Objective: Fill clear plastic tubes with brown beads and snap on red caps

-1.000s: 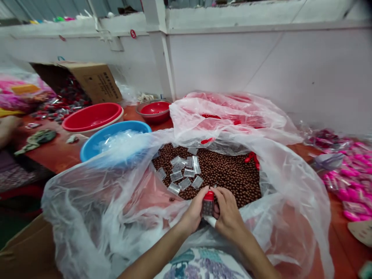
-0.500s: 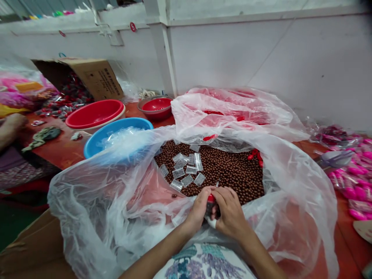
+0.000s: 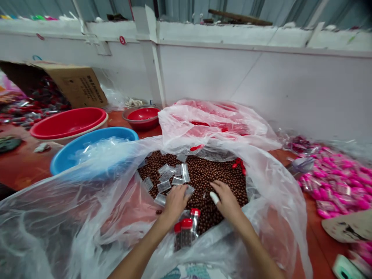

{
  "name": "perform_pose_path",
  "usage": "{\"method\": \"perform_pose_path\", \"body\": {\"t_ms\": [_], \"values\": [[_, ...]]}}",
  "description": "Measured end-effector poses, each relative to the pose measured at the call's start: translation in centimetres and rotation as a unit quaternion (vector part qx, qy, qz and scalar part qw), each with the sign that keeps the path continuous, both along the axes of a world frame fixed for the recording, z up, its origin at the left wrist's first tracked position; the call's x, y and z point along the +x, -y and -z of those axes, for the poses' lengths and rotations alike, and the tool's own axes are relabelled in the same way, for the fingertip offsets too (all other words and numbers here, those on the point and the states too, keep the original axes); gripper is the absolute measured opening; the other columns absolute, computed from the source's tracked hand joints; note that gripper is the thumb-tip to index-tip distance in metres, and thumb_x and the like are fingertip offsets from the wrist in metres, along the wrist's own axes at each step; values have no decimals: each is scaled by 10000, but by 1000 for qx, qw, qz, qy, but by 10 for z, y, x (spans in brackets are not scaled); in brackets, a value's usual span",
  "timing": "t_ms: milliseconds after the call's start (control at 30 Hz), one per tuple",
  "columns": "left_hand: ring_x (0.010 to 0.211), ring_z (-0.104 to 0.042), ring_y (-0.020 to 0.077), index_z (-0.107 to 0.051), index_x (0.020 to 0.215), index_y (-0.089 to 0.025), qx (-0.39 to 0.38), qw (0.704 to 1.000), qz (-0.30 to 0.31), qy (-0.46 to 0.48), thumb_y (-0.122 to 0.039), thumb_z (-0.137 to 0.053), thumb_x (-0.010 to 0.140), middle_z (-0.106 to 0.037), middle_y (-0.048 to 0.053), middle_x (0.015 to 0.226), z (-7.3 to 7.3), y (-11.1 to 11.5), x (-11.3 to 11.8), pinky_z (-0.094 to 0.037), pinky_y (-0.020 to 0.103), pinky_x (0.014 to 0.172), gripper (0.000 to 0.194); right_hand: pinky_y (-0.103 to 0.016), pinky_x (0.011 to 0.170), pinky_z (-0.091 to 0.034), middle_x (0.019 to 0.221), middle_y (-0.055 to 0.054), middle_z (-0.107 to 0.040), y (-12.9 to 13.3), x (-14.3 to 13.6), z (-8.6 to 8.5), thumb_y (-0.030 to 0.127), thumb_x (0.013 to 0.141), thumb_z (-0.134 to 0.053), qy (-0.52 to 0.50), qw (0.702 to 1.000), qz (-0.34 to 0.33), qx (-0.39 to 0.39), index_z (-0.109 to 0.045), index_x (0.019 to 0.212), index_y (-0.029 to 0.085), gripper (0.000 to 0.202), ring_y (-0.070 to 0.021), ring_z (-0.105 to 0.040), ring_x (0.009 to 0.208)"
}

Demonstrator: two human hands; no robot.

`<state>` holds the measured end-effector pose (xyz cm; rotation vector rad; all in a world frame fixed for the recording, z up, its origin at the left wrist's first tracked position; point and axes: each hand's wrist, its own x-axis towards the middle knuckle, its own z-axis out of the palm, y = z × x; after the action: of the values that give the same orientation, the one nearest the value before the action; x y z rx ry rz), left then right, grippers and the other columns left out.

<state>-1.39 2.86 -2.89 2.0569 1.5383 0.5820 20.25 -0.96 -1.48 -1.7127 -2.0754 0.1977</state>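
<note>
Small brown balls (image 3: 203, 164) fill a wide, clear plastic bag (image 3: 279, 182). Several clear little boxes (image 3: 164, 186) lie on top of the balls at the left. My left hand (image 3: 176, 201) reaches over these boxes, its fingers on or just above the nearest ones; whether it grips one is hidden. On the balls at the right rests my right hand (image 3: 226, 199), fingers apart and holding nothing, with a white wrap on the thumb. Red-capped filled containers (image 3: 186, 228) lie on the bag's near edge, below my left hand.
A blue basin (image 3: 62, 157) of clear plastic pieces, a red basin (image 3: 69, 123) and a small red bowl (image 3: 143, 117) stand at the left. Behind them a cardboard box (image 3: 83, 87) lies tipped. Pink packets (image 3: 340, 182) are heaped at the right.
My hands have moved apart from around a red-capped container, left hand to the boxes, right hand onto the balls. Red-capped containers now show near the bag's edge. The view has shifted.
</note>
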Motion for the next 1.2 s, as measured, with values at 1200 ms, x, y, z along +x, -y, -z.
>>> {"method": "perform_pose_path", "body": {"t_ms": [1200], "values": [[732,-595,164,-676,944,-125,-311,872,42,377,-246,-727,570,-686,62,854,10,-28,61,-451,308,747,396,-226,445,-347,791,-19,-659,20,42,8,379,743,-547,-538,815,178,-125,-545,1215,201,504,-101,-448,487]]}}
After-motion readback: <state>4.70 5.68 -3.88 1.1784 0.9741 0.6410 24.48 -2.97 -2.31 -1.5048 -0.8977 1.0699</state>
